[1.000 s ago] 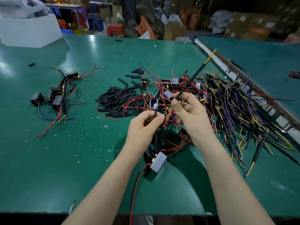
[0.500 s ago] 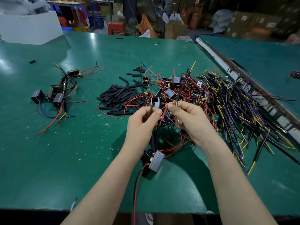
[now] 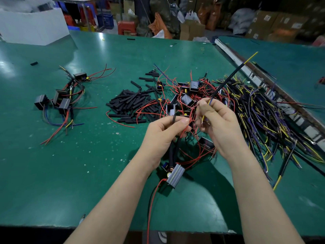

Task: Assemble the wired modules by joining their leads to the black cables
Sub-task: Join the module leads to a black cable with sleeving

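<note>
Head view: left hand (image 3: 165, 136) pinches red lead; grey module (image 3: 175, 176) dangles light above tabletop (image 3: 70, 173). Right hand (image 3: 218, 125) pinches limp black cable (image 3: 226, 80); grip near stripped ends.

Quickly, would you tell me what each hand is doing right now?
Left hand: pinches a red lead and black sleeve of the hanging module.
Right hand: grips a black cable.

Left hand (image 3: 162, 136) and right hand (image 3: 218, 124) both pinch, fingers curled.
</note>
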